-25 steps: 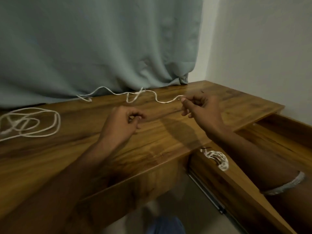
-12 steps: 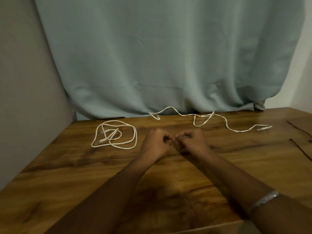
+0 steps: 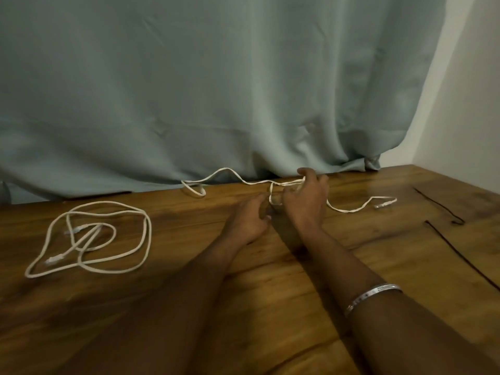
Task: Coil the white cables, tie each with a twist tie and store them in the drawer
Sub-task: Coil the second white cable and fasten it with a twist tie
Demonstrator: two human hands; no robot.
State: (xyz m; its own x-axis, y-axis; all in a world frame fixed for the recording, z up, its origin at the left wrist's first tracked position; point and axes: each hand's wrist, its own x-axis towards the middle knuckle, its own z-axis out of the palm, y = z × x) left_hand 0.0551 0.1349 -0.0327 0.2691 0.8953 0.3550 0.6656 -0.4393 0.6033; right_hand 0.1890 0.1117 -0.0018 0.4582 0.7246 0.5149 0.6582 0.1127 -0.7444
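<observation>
Nearest to the camera are the two forearms, and on the right one sits a thin silver metal bangle [image 3: 372, 295]. Both arms reach forward over the brown wooden counter [image 3: 270, 307] to the landmark of this scene, the long white cable [image 3: 349, 210] that lies stretched along the back edge.

The left hand [image 3: 247, 220] is just in front of a small loop of this stretched cable, with its fingers loosely curled; I cannot tell if they pinch the cable or only come near it. The right hand [image 3: 307, 201] is on the same loop with spread fingers, and the cable passes between them, so it seems to be gathering the strand, but a firm grip is not clear.

To the left of the stretched cable, well apart from it, the second white cable [image 3: 89, 238] lies in loose, irregular rings on the counter. No twist tie is visible on it. To the right of the stretched cable a thin dark cord-like line [image 3: 460, 250] crosses the counter; what it is I cannot say. Behind everything hangs the pale grey-green fabric curtain [image 3: 216, 90].

My judgement: the task is at an early stage. Neither cable here is tied, and the drawer is out of view.

Half a second ago both hands were closed together nearer to the person, not touching the stretched cable; now they have moved forward onto it.
</observation>
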